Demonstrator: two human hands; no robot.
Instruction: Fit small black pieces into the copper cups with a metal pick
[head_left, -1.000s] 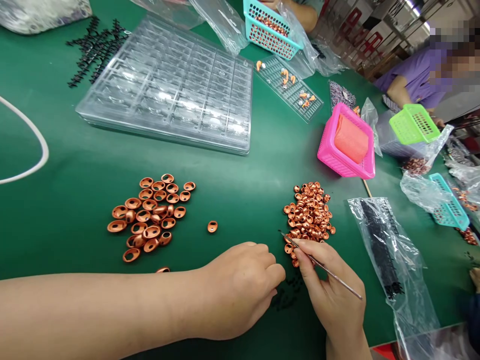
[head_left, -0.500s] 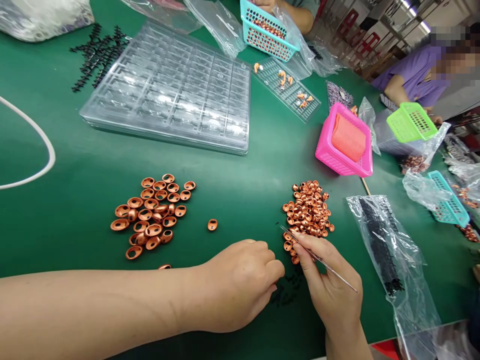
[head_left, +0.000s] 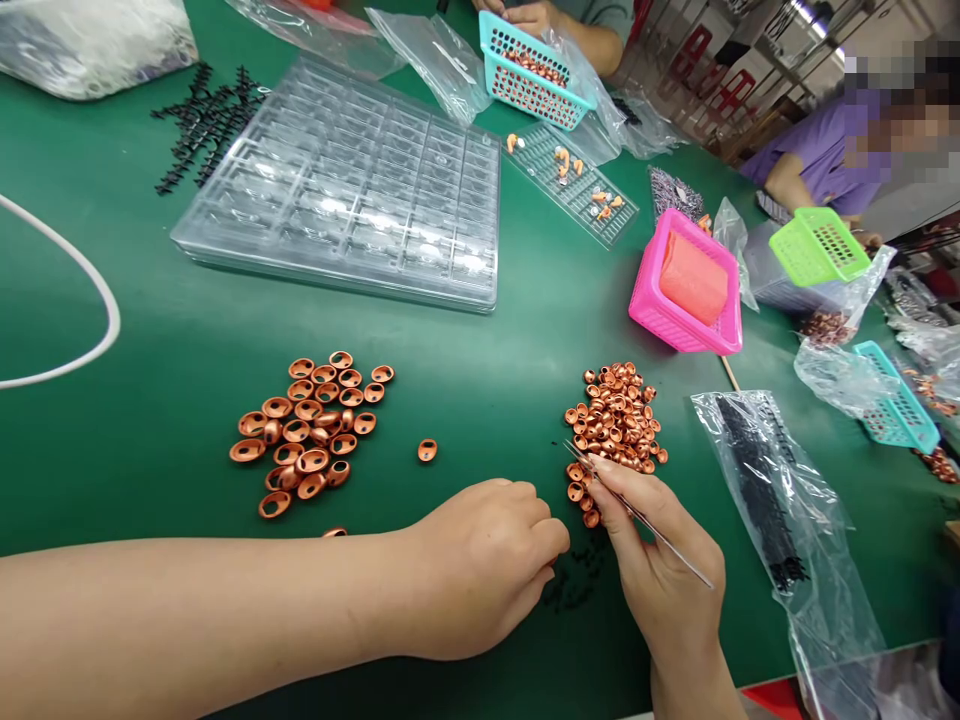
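Metal tweezers (head_left: 651, 528) are pinched in my right hand (head_left: 667, 560), their tips at the left edge of a pile of small copper-coloured rings (head_left: 619, 415). My left hand (head_left: 487, 570) is closed, knuckles up, left of the right hand; whatever its fingers hold is hidden. Small black pieces (head_left: 577, 580) lie on the green table between the hands. Larger copper-coloured oval cups (head_left: 307, 430) are grouped beyond my left forearm. One single cup (head_left: 427, 450) sits apart, beyond the left hand.
A clear compartment tray (head_left: 352, 190) lies beyond the cups, with black sprues (head_left: 206, 125) at its left. At the right are a pink basket (head_left: 686, 285) and a plastic bag of black parts (head_left: 765, 490). A white cable (head_left: 112, 310) curves at far left. Two people sit across the table.
The view has shifted slightly. The tweezers' tips look a little more apart and slightly higher. My left hand has barely moved.
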